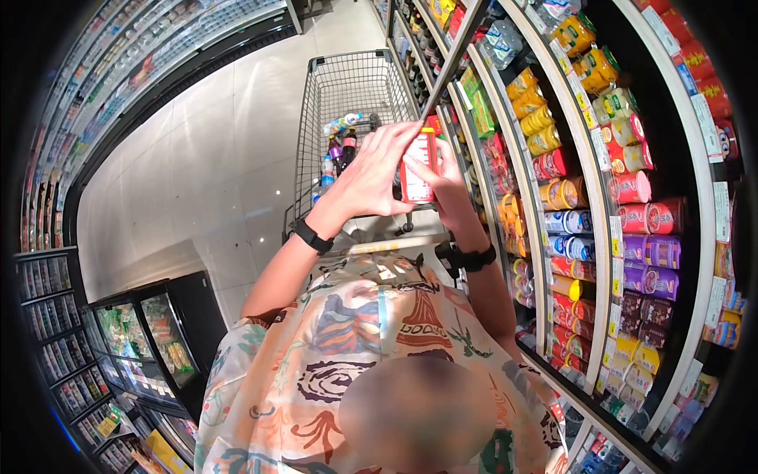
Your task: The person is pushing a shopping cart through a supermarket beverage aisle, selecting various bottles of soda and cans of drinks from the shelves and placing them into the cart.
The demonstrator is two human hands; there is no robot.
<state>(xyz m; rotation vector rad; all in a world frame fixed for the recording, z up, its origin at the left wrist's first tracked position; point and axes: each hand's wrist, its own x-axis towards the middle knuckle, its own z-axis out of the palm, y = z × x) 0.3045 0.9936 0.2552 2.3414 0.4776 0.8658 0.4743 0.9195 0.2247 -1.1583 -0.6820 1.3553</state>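
Both of my hands are closed around a small red container [418,170] with a yellow top and white print on its side. My left hand [373,170] wraps it from the left, fingers over its upper part and thumb near its bottom. My right hand [448,178] grips it from the right, with the thumb across its front. Just beyond my hands stands a wire shopping cart [347,57]. Inside it lie several bottles, among them a dark one with a red label [349,144] and a blue-and-white one [327,170].
Shelves on the right [596,158] carry packaged tubs, jars and cans close to my right arm. A curved refrigerated display [150,71] runs along the far left. Lower left stands a black glass-fronted case [146,340]. Pale tiled floor [229,150] stretches left of the cart.
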